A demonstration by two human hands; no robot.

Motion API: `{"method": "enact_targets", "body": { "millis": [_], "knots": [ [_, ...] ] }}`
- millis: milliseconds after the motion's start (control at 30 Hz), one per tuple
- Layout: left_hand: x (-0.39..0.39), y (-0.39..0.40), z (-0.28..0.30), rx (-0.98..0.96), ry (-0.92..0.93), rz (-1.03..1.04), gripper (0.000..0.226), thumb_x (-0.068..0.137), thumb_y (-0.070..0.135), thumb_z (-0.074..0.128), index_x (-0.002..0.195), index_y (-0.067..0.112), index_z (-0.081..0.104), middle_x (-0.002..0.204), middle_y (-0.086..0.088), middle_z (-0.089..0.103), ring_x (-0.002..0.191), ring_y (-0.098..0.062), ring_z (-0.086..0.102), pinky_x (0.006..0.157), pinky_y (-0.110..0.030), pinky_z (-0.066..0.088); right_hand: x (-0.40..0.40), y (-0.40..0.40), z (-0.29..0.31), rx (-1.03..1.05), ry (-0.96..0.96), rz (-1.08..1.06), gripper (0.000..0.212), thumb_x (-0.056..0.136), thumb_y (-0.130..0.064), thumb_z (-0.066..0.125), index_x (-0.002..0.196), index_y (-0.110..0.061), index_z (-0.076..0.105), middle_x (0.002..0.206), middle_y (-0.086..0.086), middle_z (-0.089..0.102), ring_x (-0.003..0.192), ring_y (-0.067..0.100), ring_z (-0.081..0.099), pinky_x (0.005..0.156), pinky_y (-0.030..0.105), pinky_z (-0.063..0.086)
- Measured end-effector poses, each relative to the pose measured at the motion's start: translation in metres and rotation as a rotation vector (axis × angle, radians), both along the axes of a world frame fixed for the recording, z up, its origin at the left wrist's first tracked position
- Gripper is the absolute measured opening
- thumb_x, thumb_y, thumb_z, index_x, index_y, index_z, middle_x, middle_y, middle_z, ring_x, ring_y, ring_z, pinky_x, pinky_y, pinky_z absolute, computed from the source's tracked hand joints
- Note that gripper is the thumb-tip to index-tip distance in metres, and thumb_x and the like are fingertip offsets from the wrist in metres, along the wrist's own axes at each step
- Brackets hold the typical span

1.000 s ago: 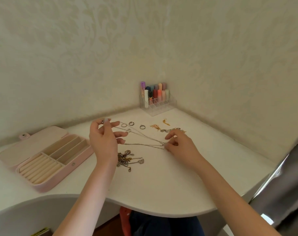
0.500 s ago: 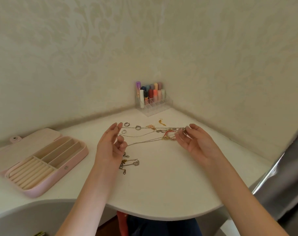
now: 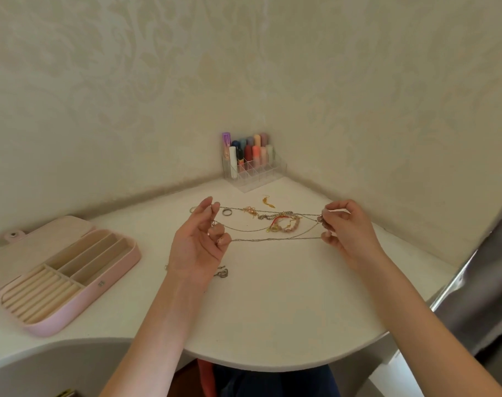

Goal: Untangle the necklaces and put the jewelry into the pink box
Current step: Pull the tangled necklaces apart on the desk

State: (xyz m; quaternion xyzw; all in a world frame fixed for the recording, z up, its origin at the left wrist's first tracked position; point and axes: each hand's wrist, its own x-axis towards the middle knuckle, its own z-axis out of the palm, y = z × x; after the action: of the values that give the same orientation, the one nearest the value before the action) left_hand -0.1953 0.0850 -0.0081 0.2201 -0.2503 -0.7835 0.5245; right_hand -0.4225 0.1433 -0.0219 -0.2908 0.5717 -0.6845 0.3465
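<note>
Left hand (image 3: 196,247) raised over white table (image 3: 272,310), fingertips pinching thin silver chains (image 3: 272,239) at left end. Right hand (image 3: 347,233) pinches same chains at right end; strands stretched taut between hands, above tabletop. How many necklaces, hard to tell. Behind strands, on table: small heap of gold and red jewelry (image 3: 281,222), ring (image 3: 227,212). Pink box (image 3: 72,276) open, well left. Clear organizer of tubes (image 3: 252,164) in far corner.
</note>
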Motion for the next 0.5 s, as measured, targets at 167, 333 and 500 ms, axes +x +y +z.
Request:
{"method": "enact_targets", "body": {
  "millis": [167,333,500],
  "knots": [
    [-0.005,-0.001,0.001,0.012,0.0,-0.005,0.017,0.09,0.007,0.049,0.096,0.018,0.06,0.081,0.007,0.063,0.041,-0.002,0.041,0.037,-0.015,0.029,-0.016,0.006,0.0,-0.02,-0.214,0.137,0.006,0.089,0.001,0.058,0.09,-0.004,0.059,0.071,0.008,0.061,0.054,0.009,0.056,0.051,0.015,0.05],
    [-0.012,-0.002,-0.001,-0.025,-0.219,0.049,0.016,0.09,0.005,0.054,0.094,0.018,0.062,0.083,0.007,0.061,0.04,-0.001,0.04,0.034,-0.014,0.027,-0.036,0.012,-0.002,0.071,-0.078,0.108,0.005,0.082,-0.002,0.067,0.083,-0.006,0.064,0.069,0.006,0.065,0.054,0.009,0.059,0.054,0.012,0.052],
    [-0.027,0.001,-0.009,-0.133,-0.457,0.126,0.015,0.092,-0.002,0.053,0.096,0.009,0.063,0.087,-0.003,0.066,0.048,-0.009,0.056,0.044,-0.02,0.048,-0.054,0.016,-0.004,0.086,0.1,0.053,0.006,0.084,-0.002,0.066,0.085,-0.007,0.063,0.071,0.011,0.06,0.057,0.015,0.052,0.051,0.013,0.05]
  ]
}}
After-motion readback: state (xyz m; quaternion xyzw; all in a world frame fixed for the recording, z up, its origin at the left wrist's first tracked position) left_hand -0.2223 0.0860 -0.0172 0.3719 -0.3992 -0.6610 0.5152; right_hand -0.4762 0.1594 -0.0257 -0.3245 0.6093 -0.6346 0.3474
